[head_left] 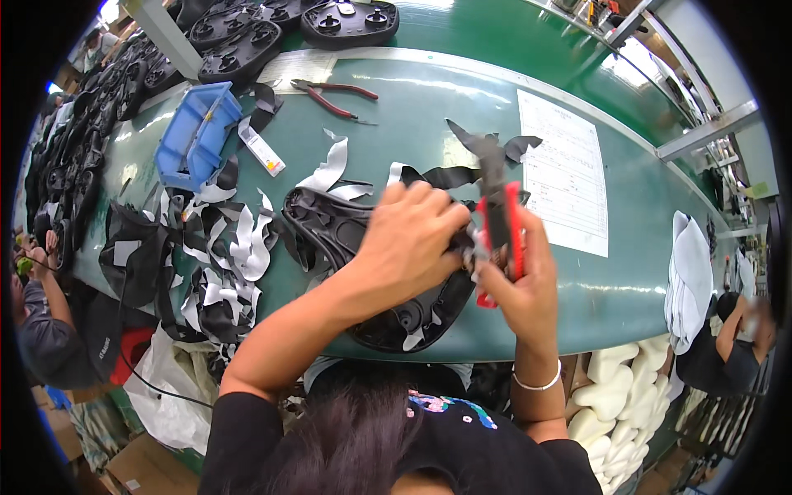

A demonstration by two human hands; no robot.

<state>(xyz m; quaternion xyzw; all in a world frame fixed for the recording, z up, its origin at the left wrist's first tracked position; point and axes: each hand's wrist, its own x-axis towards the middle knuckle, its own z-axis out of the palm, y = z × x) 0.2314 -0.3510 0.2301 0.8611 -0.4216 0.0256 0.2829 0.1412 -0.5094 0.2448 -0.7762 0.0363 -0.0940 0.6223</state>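
A black moulded plastic seat shell (425,318) lies on the green worktable in front of me, hollow side up. My left hand (408,235) rests over its upper part with curled fingers. What those fingers pinch at the shell's right edge is hidden. My right hand (528,289) is closed round a red-handled hand tool (513,231) with a dark grey upper part, held upright beside the left fingertips. Motion blurs the tool, so its exact kind is unclear. Black and white fabric scraps (330,165) lie just beyond the shell.
Red-handled cutting pliers (338,99) and a blue plastic bin (194,136) lie farther back. A heap of fabric offcuts (239,247) covers the left. A printed sheet (565,173) lies at right, near stacked white pads (691,280). Black shells (351,21) crowd the back; people work at both sides.
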